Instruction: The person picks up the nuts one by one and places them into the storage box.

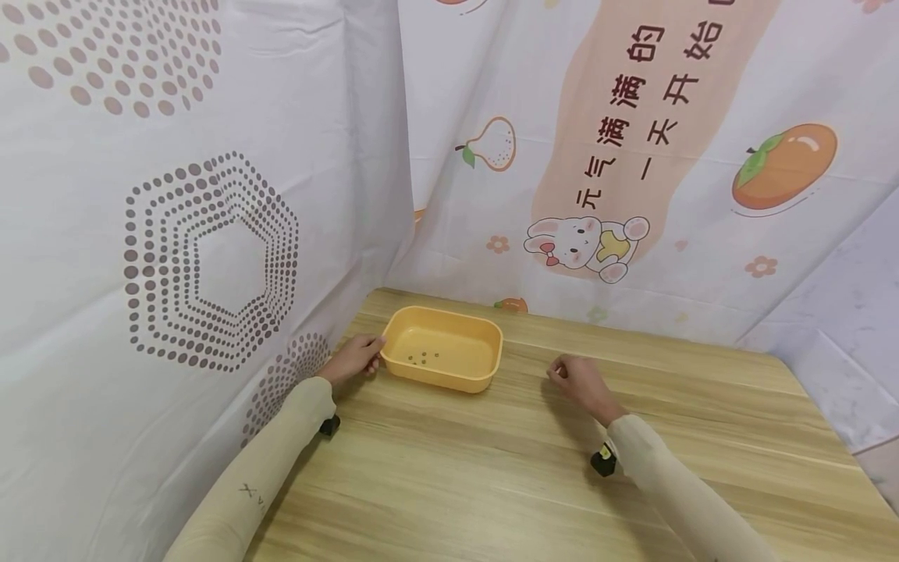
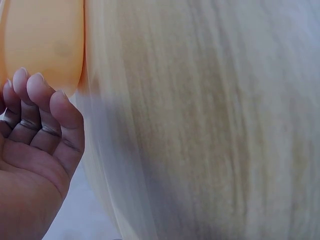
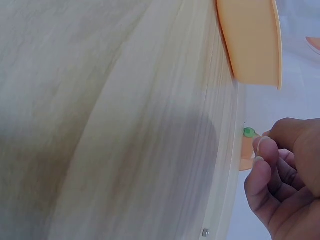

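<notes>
A yellow-orange plastic bin (image 1: 442,377) stands on the wooden table, with several small dark greenish pieces (image 1: 424,354) lying inside, too small to identify. At its left end, my left hand (image 1: 357,356) grips the rim; in the left wrist view its curled fingertips (image 2: 39,85) meet the bin's outer wall, and the thumb is hidden. Right of the bin and apart from it, my right hand (image 1: 580,384) hovers with bent fingers, thumb and forefinger close together. Anything small between those tips is hidden. A small metal piece like a nut (image 3: 205,232) lies on the table in the right wrist view.
Bare wood grain of the table (image 1: 449,484) runs around the bin. A white dotted cloth (image 1: 232,297) hangs along the left side, and a printed cloth (image 1: 449,265) with fruit and a rabbit hangs behind the back edge.
</notes>
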Demonstrator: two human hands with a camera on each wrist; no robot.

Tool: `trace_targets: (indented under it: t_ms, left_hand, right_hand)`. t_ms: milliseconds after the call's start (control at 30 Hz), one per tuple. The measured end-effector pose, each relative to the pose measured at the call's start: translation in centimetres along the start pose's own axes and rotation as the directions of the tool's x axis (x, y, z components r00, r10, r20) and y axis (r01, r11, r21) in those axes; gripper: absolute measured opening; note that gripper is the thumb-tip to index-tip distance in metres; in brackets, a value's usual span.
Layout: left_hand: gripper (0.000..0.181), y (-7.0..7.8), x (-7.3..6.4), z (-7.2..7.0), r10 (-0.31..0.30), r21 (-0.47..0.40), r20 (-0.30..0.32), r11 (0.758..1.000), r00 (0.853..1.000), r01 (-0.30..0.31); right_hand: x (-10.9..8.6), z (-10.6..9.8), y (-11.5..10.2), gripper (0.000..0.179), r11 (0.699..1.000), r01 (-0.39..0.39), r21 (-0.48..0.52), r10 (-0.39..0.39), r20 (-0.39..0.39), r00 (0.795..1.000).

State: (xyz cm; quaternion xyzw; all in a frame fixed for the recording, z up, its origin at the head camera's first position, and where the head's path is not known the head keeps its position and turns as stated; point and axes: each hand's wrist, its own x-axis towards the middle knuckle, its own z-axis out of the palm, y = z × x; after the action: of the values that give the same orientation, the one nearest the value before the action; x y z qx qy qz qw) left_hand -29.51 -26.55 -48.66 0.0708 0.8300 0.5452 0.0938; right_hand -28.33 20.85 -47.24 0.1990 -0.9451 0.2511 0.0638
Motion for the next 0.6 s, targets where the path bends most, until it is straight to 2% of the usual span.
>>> trace_targets:
  t_ms: [233,600]
  left_hand:
    - [0.035,0.0,0.0,-0.1,0.021,0.008,0.001,1.000,1.000,-0.021]
    - [0.036,-0.2,0.3,0.0,0.014,0.019,-0.013,1.000,1.000,-0.014]
  right_hand:
    - [0.2,0.2,-0.7,0.012,0.999,-0.023,0.043,0.022,0.021,1.000]
    - [0.6,0.7,-1.5,0.010,0.999,0.004,0.047,-0.004,0.011,1.000]
